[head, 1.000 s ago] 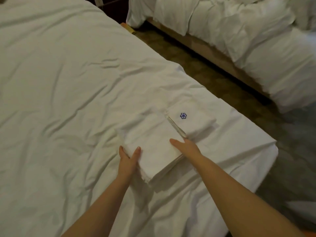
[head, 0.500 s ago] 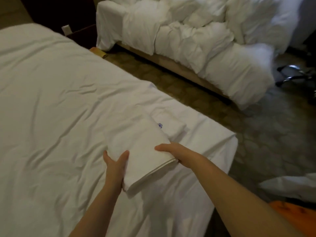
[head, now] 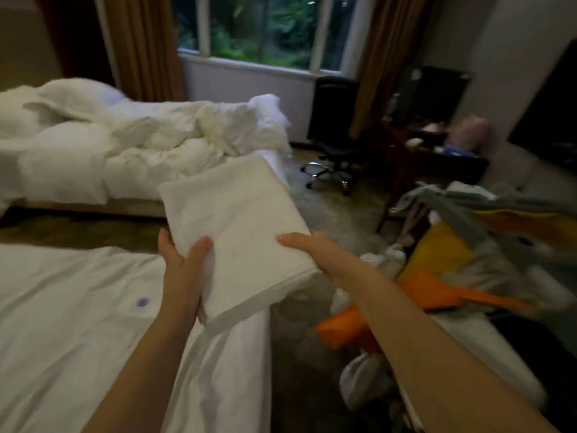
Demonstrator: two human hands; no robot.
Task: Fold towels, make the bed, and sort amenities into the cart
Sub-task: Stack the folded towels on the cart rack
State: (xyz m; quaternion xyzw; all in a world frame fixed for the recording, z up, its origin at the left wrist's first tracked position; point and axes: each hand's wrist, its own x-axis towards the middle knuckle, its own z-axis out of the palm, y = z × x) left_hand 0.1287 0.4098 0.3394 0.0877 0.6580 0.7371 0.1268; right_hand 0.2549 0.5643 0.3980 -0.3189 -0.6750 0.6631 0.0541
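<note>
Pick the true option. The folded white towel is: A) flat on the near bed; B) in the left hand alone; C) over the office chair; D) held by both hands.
D: the left hand and right hand each grip one side of the folded white towel.

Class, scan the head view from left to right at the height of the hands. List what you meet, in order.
Bed → left hand → folded towel → right hand → heap of orange and yellow cloth.
</note>
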